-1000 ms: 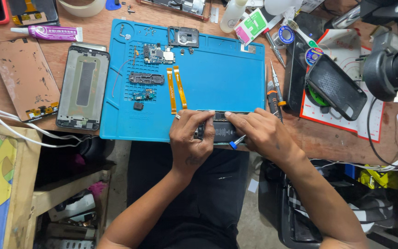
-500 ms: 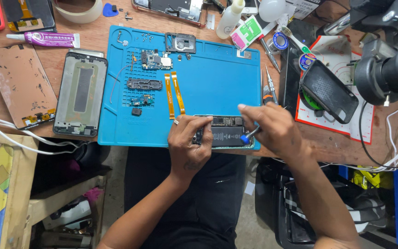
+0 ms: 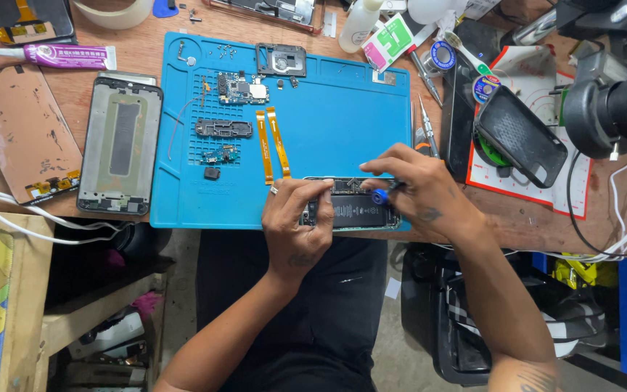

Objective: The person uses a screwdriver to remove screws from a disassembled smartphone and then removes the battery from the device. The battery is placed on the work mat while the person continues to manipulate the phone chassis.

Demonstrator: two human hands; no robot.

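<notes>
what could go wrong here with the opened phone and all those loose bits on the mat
The opened phone lies at the near edge of the blue mat, so a push from the left hand might tip it off. The blue-handled tool in the right hand could slip onto the battery. The tiny screws lie loose and may scatter if the mat is bumped.

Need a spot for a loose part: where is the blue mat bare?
The blue mat is bare right of the orange flex cables, below the black camera frame. Its left part is crowded with boards; both hands cover the phone at the near edge.
</notes>
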